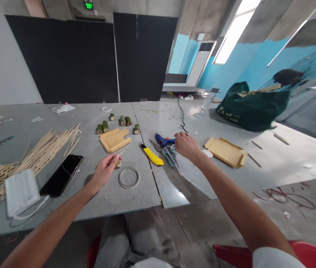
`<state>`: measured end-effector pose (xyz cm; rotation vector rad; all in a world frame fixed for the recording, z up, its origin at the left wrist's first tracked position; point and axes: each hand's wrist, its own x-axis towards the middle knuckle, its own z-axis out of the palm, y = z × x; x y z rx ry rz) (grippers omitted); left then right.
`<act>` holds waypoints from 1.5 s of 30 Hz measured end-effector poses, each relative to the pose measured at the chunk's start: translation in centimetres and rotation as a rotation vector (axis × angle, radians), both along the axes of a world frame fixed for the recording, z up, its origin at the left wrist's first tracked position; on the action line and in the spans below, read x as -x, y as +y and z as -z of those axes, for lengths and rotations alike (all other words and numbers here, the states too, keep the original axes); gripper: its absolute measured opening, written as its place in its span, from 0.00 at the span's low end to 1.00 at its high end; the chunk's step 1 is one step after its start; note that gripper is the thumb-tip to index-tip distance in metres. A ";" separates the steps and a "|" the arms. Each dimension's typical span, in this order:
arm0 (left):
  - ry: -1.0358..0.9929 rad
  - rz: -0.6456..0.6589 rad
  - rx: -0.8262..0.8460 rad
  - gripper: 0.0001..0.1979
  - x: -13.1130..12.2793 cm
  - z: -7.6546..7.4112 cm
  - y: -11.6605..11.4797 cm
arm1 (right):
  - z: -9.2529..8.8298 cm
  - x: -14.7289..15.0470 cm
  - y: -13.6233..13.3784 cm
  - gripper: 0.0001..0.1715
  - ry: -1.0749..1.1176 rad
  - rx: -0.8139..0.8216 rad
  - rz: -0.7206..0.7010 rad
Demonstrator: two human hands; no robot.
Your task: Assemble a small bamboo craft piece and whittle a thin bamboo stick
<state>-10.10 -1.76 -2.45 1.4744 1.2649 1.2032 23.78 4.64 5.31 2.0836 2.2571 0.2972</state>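
Note:
My left hand (105, 170) is pinched on a thin bamboo stick with a small block at its lower end (118, 162), just left of a thin ring (128, 177) lying on the grey board. My right hand (186, 145) reaches forward over the blue glue gun (163, 140) and the scissors (169, 155). Its fingers curl downward near the gun's handle. Whether they touch it is hidden. A yellow utility knife (152, 155) lies between my two hands.
A pile of bamboo sticks (35, 154), a white mask (21, 191) and a black phone (62, 175) lie left. Green bamboo segments (124, 121) and a flat bamboo piece (114, 139) lie farther back; another flat piece (227, 152) sits right, beyond it a dark green bag (251, 106).

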 end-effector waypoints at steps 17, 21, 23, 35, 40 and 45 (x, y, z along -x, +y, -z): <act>0.095 -0.013 -0.046 0.23 0.0 0.1 -0.4 | 2.4 1.9 -4.3 0.19 -0.113 0.149 -0.070; 0.107 -0.018 -0.054 0.22 0.0 0.1 -0.6 | 2.5 1.3 -5.3 0.20 -0.117 0.166 -0.039; 0.123 -0.017 -0.066 0.22 0.1 0.3 -0.6 | 2.2 0.3 -5.2 0.19 -0.098 0.177 -0.021; 0.202 0.013 -0.105 0.20 0.5 1.0 -0.3 | 2.3 -2.8 -0.7 0.25 0.027 0.159 0.064; 0.228 0.031 -0.108 0.21 0.5 1.1 -0.3 | 2.8 -2.8 -0.5 0.26 0.001 0.191 0.087; 0.325 0.092 -0.150 0.20 0.6 1.1 -0.4 | 2.1 -4.4 -0.7 0.27 -0.085 0.265 0.138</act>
